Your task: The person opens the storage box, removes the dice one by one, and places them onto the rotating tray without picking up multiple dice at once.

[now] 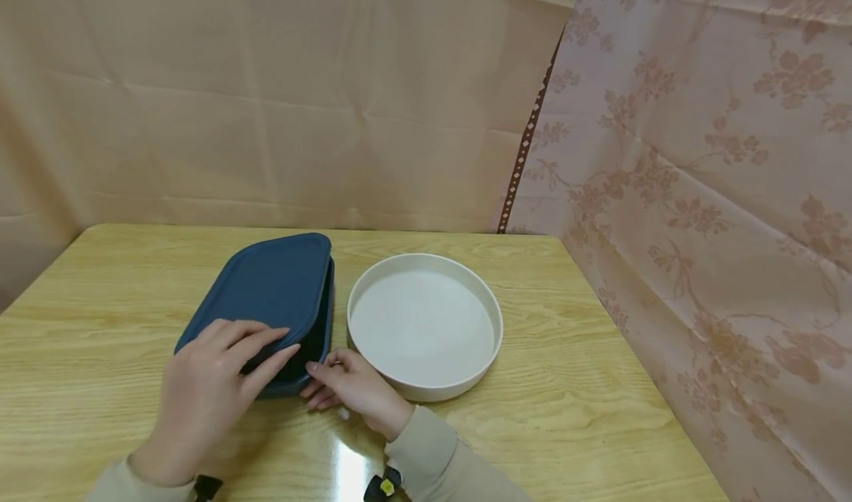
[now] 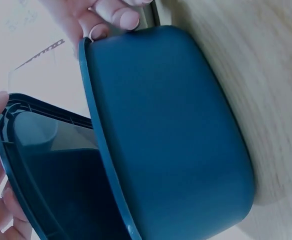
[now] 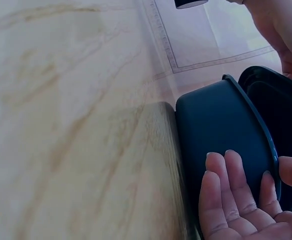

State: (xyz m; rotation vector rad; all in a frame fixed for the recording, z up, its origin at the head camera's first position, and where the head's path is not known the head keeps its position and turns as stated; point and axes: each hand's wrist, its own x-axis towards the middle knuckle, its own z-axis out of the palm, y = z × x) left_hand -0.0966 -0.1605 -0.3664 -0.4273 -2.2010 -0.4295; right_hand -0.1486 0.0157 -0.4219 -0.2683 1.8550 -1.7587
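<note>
Head view: a blue container (image 1: 282, 390) stands on the counter (image 1: 566, 369), beside a round white tray (image 1: 426, 324); the left hand (image 1: 209, 380) pinches the edge of its tilted lid (image 1: 266, 280), the right hand (image 1: 353, 384) grips the container's near corner. Left wrist view: the lid gapes from the container (ridged underside visible). Right wrist view: thumb at the rim, fingers (image 3: 231, 190) along the outer wall.
</note>
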